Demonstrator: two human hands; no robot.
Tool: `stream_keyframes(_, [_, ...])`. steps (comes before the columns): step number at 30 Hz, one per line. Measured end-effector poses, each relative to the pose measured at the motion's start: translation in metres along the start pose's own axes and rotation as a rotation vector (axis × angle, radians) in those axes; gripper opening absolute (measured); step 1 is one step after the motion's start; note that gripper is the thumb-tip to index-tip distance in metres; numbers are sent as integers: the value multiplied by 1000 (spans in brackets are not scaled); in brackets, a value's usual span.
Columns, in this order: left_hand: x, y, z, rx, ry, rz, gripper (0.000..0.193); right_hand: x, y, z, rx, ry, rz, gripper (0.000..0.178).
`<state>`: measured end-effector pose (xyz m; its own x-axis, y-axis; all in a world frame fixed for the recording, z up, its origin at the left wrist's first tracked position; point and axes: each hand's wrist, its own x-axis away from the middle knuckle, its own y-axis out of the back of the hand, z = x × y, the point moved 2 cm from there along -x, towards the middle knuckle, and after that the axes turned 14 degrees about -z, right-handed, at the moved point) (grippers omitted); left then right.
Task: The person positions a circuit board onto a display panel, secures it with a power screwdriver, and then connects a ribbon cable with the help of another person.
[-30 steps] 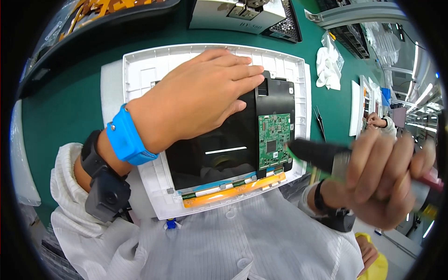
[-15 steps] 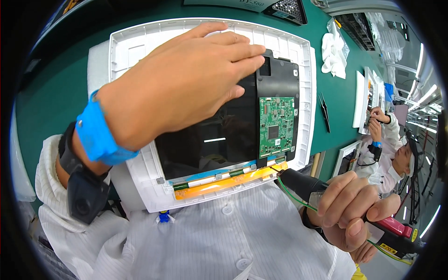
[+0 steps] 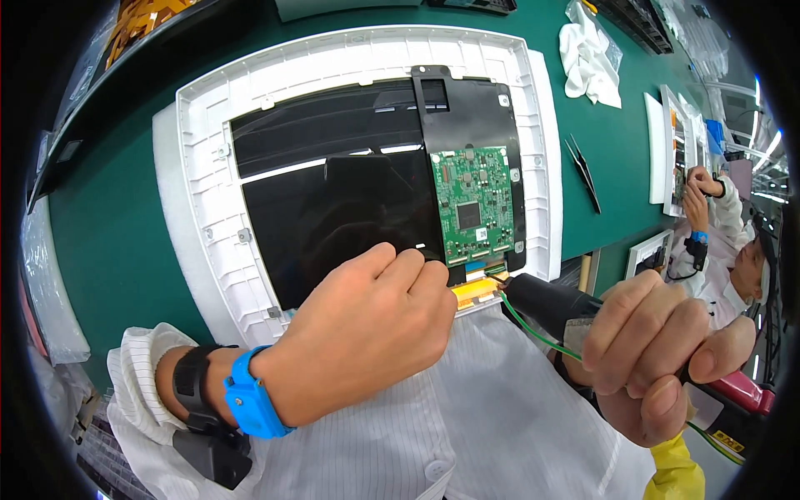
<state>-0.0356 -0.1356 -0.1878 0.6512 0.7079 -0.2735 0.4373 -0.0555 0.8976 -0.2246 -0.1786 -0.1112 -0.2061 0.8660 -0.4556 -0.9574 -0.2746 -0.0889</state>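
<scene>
A black-nosed electric screwdriver point(image 3: 546, 304), with a green wire along it, is in my right hand point(image 3: 646, 358). Its tip reaches the yellow-orange strip point(image 3: 477, 292) at the near edge of a dark display panel point(image 3: 333, 200). My left hand point(image 3: 375, 329) is closed at that same edge, knuckles up, left of the tip; whatever its fingertips pinch is hidden. The panel lies in a white plastic frame point(image 3: 204, 187). On its right side a green circuit board point(image 3: 473, 204) sits on a black plate point(image 3: 471, 117).
Tweezers point(image 3: 585, 175) lie on the green table point(image 3: 108, 250) right of the frame. Farther right are white gloves point(image 3: 587, 67) and a co-worker's hands point(image 3: 698, 196) at another white frame. A dark-edged shelf point(image 3: 108, 92) borders the far left. White foam point(image 3: 177, 192) shows under the frame.
My left hand has come down from over the panel to its near edge, and its fingers have curled in. The screwdriver tip stays near the right end of the yellow-orange strip.
</scene>
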Motion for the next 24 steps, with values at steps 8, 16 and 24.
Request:
stream_keyframes(8, [5, -15, -1, 148, 75, -159, 13, 4, -3, -8, -6, -63, -15, 29])
stream_keyframes(16, [6, -18, 4, 325, 196, -220, 11, 8, -9, -11, -14, -106, 4, 28])
stream_keyframes(24, [5, -19, 2, 348, 209, -250, 11, 8, -11, -11, -61, -146, 2, 28])
